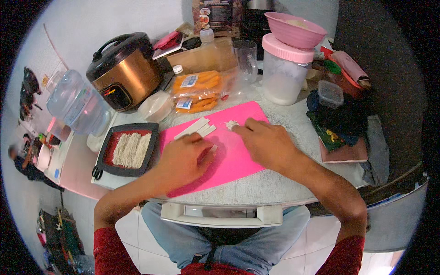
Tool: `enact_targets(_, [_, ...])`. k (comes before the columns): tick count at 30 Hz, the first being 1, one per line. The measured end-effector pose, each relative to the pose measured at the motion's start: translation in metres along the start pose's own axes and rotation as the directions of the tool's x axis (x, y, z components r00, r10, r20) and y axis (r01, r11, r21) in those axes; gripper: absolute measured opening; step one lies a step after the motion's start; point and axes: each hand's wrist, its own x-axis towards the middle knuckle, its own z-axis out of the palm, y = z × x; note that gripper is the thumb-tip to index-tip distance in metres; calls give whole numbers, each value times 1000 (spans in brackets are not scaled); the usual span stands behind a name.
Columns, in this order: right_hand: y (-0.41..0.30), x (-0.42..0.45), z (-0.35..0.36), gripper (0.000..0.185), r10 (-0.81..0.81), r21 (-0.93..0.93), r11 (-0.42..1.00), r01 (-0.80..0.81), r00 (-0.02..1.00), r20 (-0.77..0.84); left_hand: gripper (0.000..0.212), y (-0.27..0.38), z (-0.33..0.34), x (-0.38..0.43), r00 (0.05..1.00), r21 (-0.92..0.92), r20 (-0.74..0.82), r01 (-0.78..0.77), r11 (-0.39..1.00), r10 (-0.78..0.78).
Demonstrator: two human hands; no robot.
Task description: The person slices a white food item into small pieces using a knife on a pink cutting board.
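Observation:
A pink cutting mat point(237, 151) lies on the white tabletop before me. Over its left half my left hand point(187, 160) is curled, with a small white piece point(213, 149) showing at its fingertips. Flat white strips point(196, 128) lie side by side just beyond that hand. My right hand point(270, 142) bends over the mat's right part, its fingertips at a small heap of white bits point(232, 124); whether they pinch any is not clear. To the left, a dark square tray point(154, 137) with a red inside holds three rows of thin white strands point(132, 150).
Behind the mat are orange packets point(196, 84), a clear mug point(244, 58), a plastic bowl point(156, 106) and a copper-coloured rice cooker point(127, 75). A pink-lidded tub point(285, 75) bears a pink bowl point(295, 31). Black-handled scissors point(97, 173) lie by the tray; cloths point(376, 151) at right.

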Motion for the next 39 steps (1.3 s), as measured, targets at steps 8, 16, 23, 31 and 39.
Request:
enact_targets(8, [7,1,4,55,-71,-44,996,73,996,45,33,7,15,-14,974,125,-120,-176,976,191])
enact_targets(16, [6,3,15,54,-88,-54,995,87,996,-26,49,4,12,-18,972,141,-101,-195,971,210])
enact_targets(23, [10,0,13,55,-213,-70,976,205,965,-153,51,-13,4,-23,938,-73,-147,-326,943,313])
enact_targets(31, [10,0,2,58,-86,91,991,98,988,-132,32,-19,14,-24,883,-135,-284,-423,896,374])
enact_targets(39, [6,5,-5,49,-66,124,989,82,990,-124,31,-21,22,-27,910,-132,-250,-370,920,330])
